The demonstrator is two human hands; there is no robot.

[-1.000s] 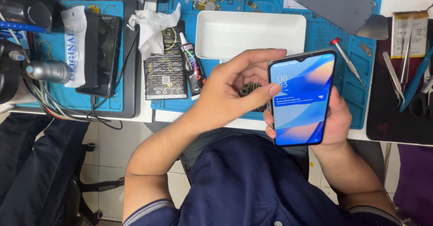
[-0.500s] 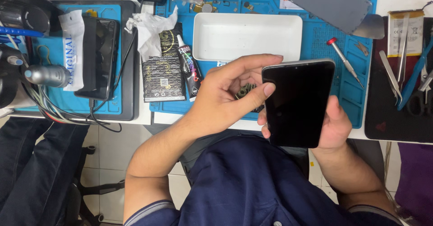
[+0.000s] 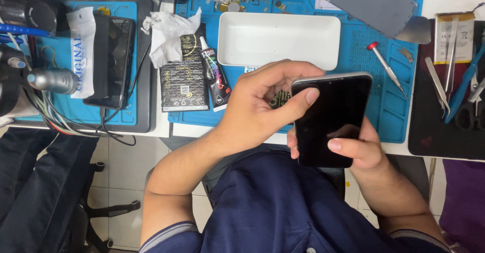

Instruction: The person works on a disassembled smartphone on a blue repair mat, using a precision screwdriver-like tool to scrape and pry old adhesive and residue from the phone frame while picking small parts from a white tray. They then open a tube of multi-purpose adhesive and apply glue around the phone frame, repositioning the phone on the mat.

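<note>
A smartphone [image 3: 331, 116] with a dark, blank screen is held upright over my lap at the table's near edge. My right hand [image 3: 361, 149] cradles it from below, the thumb lying across the lower screen. My left hand [image 3: 265, 106] grips the phone's upper left side, thumb on the top left of the glass and fingers curled over the top edge. Behind my left fingers a small dark part with gold marks [image 3: 279, 99] shows on the blue mat; whether the hand touches it I cannot tell.
On the blue work mat [image 3: 389, 106] stand a white rectangular tray [image 3: 279, 45], a glue tube [image 3: 214, 73], a black packet [image 3: 184, 85], crumpled tissue [image 3: 169, 31] and a red-tipped screwdriver [image 3: 386, 67]. Tweezers [image 3: 438, 89] lie right. Another phone [image 3: 111, 56] lies left.
The phone's screen was lit a second ago and has gone dark. My right thumb has come onto the lower screen. Both hands keep their hold.
</note>
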